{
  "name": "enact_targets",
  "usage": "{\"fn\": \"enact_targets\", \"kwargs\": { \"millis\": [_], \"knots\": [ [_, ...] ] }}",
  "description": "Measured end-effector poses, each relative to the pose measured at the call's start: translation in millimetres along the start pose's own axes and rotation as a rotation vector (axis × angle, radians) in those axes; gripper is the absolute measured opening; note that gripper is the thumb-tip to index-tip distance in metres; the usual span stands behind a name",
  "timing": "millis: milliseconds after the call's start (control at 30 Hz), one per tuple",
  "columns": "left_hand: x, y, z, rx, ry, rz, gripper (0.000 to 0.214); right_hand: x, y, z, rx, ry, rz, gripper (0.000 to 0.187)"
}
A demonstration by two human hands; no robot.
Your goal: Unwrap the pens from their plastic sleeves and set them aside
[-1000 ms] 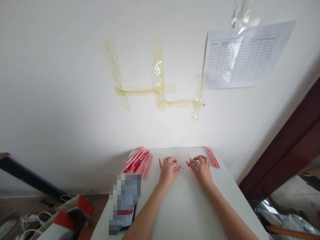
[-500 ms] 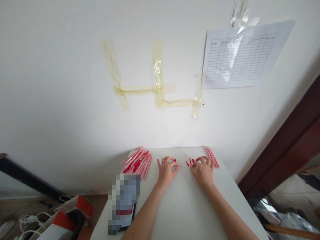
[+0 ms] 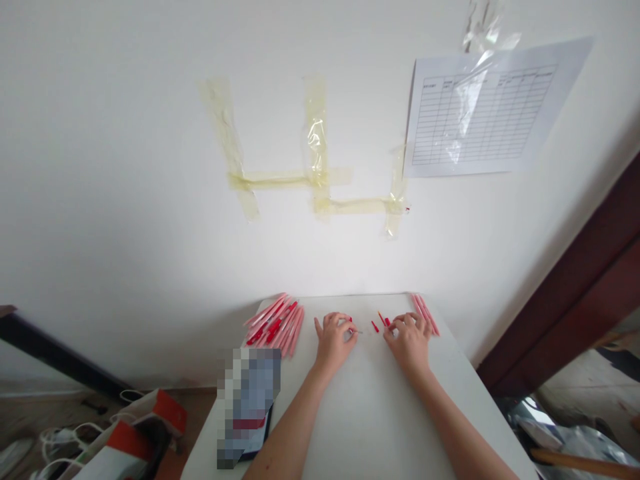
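My left hand [image 3: 334,341] is closed in a pinch over the white table [image 3: 370,413]. A thin greyish pen part [image 3: 360,332] pokes out from its fingertips, and a bit of red shows just behind them. Opposite, my right hand [image 3: 409,340] has thumb and fingers pressed together; what they hold, if anything, is hidden. Close to its fingertips are a short red pen piece [image 3: 387,322] and a thin red stick with a yellowish tip [image 3: 381,318]. Between the hands lies another small red pen piece [image 3: 375,327].
A heap of pink and red pens [image 3: 277,327] lies at the table's back left. Several pink pens [image 3: 425,315] sit at the back right. A blurred-out phone-like object [image 3: 250,407] is at the left edge. The white wall [image 3: 350,267] stands behind.
My right hand has shifted slightly to the right. The thin red stick beside its fingers now lies at a different slant. My left hand has stayed put.
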State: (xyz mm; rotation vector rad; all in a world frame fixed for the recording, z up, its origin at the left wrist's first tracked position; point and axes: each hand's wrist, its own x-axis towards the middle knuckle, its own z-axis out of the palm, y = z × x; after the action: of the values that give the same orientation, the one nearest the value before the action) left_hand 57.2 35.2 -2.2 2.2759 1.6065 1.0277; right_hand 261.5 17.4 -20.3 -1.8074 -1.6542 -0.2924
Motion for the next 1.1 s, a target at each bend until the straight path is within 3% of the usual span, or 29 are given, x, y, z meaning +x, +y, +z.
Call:
{"fn": "enact_targets", "kwargs": {
  "millis": [267, 533, 700, 900, 1100],
  "knots": [
    [0, 2, -2.0, 0.003, -0.003, -0.013, 0.008, 3, 12, -1, 0.023, 0.04, -0.004, 0.023],
    [1, 3, -2.7, -0.013, 0.0, -0.016, 0.009, 5, 19, 0, 0.013, -0.011, 0.065, 0.031],
    [1, 3, -2.5, 0.0, -0.007, -0.018, 0.008, 5, 19, 3, -0.002, -0.061, 0.095, 0.025],
    [0, 3, -4.0, 0.008, -0.014, -0.013, 0.008, 5, 22, 8, -0.094, -0.039, 0.122, 0.035],
    [0, 3, -4.1, 0.017, -0.015, -0.016, 0.008, 5, 21, 8, -0.096, -0.033, 0.125, 0.034]
  ]
}}
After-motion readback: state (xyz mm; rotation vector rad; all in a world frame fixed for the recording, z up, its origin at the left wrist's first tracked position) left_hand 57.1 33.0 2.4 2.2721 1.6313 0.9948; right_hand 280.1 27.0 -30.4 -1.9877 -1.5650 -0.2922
